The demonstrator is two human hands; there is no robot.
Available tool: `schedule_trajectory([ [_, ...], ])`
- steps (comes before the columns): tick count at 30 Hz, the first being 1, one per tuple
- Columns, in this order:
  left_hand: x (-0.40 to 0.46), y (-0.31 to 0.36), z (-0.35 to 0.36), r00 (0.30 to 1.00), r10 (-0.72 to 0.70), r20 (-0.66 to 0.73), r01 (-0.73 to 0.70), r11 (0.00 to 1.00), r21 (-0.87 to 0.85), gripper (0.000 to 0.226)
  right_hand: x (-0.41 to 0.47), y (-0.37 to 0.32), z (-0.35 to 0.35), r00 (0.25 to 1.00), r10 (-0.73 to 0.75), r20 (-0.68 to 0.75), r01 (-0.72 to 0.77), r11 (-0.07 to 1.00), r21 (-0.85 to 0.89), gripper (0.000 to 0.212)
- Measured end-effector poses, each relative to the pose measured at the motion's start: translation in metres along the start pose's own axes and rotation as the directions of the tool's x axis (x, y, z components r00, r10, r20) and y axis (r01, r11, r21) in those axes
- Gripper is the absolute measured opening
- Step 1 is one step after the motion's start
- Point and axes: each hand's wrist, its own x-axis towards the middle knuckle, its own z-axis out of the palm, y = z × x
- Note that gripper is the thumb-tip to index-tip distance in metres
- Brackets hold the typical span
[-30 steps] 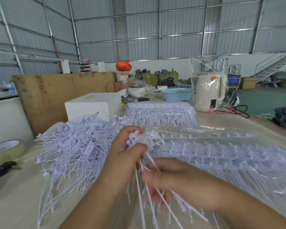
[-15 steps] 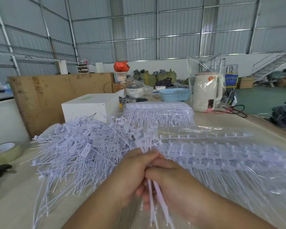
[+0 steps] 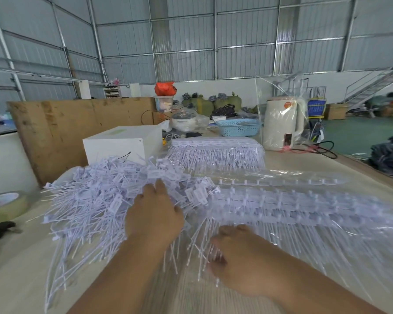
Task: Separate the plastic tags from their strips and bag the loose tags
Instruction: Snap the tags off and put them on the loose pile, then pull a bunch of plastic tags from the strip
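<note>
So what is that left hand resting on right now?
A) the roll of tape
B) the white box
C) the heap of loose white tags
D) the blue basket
C: the left hand lies with fingers spread on the heap of loose white tags, well apart from the roll of tape, the white box and the blue basket farther back.

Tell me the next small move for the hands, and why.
Probably curl the right hand round one strip in the bagged strips and lift it out. The left hand lies flat on the loose tag pile, and neither hand holds anything.
</note>
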Motion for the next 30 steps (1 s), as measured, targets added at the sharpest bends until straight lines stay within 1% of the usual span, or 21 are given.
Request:
schedule_trajectory([
  [2,-0.001,-0.001,0.004,0.995,0.072,-0.068,-0.065,0.993,0.098,0.06,-0.002,0.003,-0.003,0.999,-0.027,0.032,0.026,1.0,0.006,0.023],
  [3,-0.001,-0.002,0.005,0.989,0.102,-0.106,-0.088,0.988,0.123,0.053,-0.003,0.004,-0.005,0.998,-0.039,0.043,0.039,0.999,0.006,0.024],
  [4,0.0,-0.003,0.007,0.984,0.119,-0.134,-0.102,0.986,0.13,0.05,-0.004,0.005,-0.008,0.997,-0.04,0.06,0.04,0.999,0.014,0.026],
  [6,0.001,-0.002,0.008,0.974,0.163,-0.158,-0.143,0.981,0.132,0.05,-0.006,0.007,-0.017,0.993,-0.027,0.113,0.021,0.998,0.052,0.028],
  [8,0.001,0.0,0.009,0.964,0.207,-0.166,-0.192,0.976,0.1,0.046,-0.009,0.01,-0.028,0.987,-0.038,0.157,0.022,0.995,0.101,0.028],
  [9,0.0,0.002,0.009,0.958,0.227,-0.174,-0.217,0.973,0.074,0.042,-0.009,0.013,-0.032,0.987,-0.038,0.158,0.013,0.988,0.155,0.027],
  [11,-0.003,0.005,0.008,0.942,0.261,-0.211,-0.268,0.964,-0.003,0.036,-0.008,0.017,-0.036,0.996,-0.009,0.087,-0.015,0.961,0.275,0.026],
  [12,-0.005,0.007,0.008,0.929,0.284,-0.237,-0.305,0.951,-0.056,0.033,-0.005,0.02,-0.035,1.0,0.016,0.02,-0.021,0.964,0.264,0.028],
  [14,-0.009,0.01,0.01,0.896,0.349,-0.274,-0.402,0.899,-0.171,0.026,0.001,0.028,-0.025,0.994,0.058,-0.089,-0.046,0.989,0.139,0.033],
  [15,-0.012,0.012,0.01,0.883,0.384,-0.27,-0.447,0.863,-0.234,0.023,0.004,0.03,-0.019,0.992,0.058,-0.108,-0.049,0.995,0.086,0.036],
  [18,-0.019,0.016,0.015,0.846,0.499,-0.186,-0.525,0.723,-0.448,0.023,0.012,0.035,-0.002,0.993,0.05,-0.103,-0.056,0.997,-0.055,0.041],
  [20,-0.023,0.019,0.018,0.801,0.592,-0.093,-0.544,0.653,-0.527,0.028,0.017,0.035,0.005,0.988,0.064,-0.141,-0.079,0.992,-0.098,0.043],
  [21,-0.025,0.02,0.019,0.783,0.619,-0.058,-0.548,0.642,-0.536,0.031,0.019,0.035,0.008,0.981,0.065,-0.182,-0.084,0.991,-0.1,0.041],
  [22,-0.026,0.02,0.019,0.781,0.624,-0.035,-0.541,0.647,-0.538,0.033,0.022,0.035,0.01,0.973,0.061,-0.221,-0.085,0.991,-0.099,0.037],
  [24,-0.025,0.018,0.019,0.807,0.59,-0.028,-0.502,0.66,-0.559,0.035,0.027,0.035,0.012,0.961,0.058,-0.269,-0.077,0.995,-0.063,0.032],
  [25,-0.024,0.016,0.019,0.819,0.573,-0.022,-0.48,0.664,-0.573,0.037,0.029,0.036,0.013,0.957,0.063,-0.284,-0.071,0.997,-0.015,0.029],
  [26,-0.024,0.016,0.02,0.819,0.573,0.021,-0.451,0.666,-0.594,0.037,0.03,0.036,0.013,0.953,0.071,-0.295,-0.061,0.997,0.045,0.026],
  [28,-0.025,0.017,0.02,0.79,0.602,0.115,-0.407,0.655,-0.637,0.032,0.03,0.035,0.012,0.943,0.051,-0.328,-0.001,0.989,0.151,0.018],
  [30,-0.024,0.019,0.018,0.757,0.612,0.229,-0.318,0.65,-0.69,0.028,0.026,0.034,0.007,0.937,-0.008,-0.349,0.077,0.98,0.182,0.017],
])
